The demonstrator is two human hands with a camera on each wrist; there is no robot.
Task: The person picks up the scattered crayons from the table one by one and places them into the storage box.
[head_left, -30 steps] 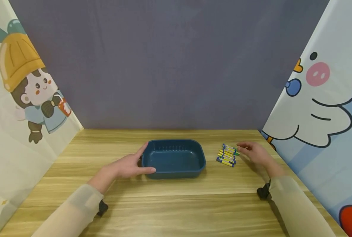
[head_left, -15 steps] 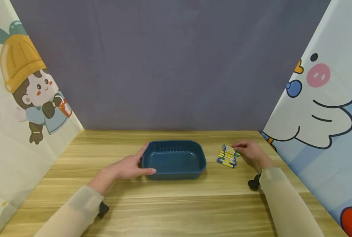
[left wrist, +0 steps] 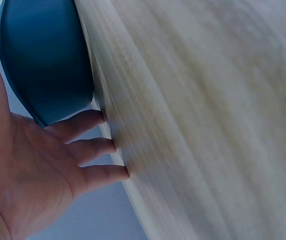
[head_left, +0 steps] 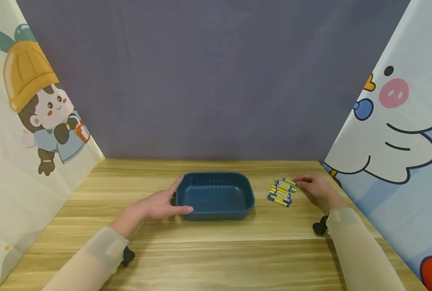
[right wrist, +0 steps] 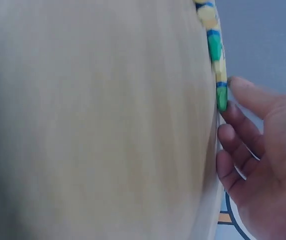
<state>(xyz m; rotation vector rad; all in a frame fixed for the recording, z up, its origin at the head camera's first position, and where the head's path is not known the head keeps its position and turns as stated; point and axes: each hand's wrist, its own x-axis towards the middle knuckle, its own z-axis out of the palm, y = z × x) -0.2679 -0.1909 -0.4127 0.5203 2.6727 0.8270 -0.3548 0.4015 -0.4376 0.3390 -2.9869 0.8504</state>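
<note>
Head view: 1 crayon (head_left: 289, 182) is pinched at its tip by the nearer right hand (head_left: 317, 188), its long axis pointed leftward from that hand.

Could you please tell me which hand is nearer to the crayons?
Right: the right hand is at the crayons, on their right; the left hand is across the tray, at its left end.

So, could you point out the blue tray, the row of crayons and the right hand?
Blue tray (head_left: 216, 198): head view, on its bare inside floor.
Row of crayons (head_left: 281, 193): head view, near its middle.
Right hand (head_left: 316, 187): head view, on its back.
</note>
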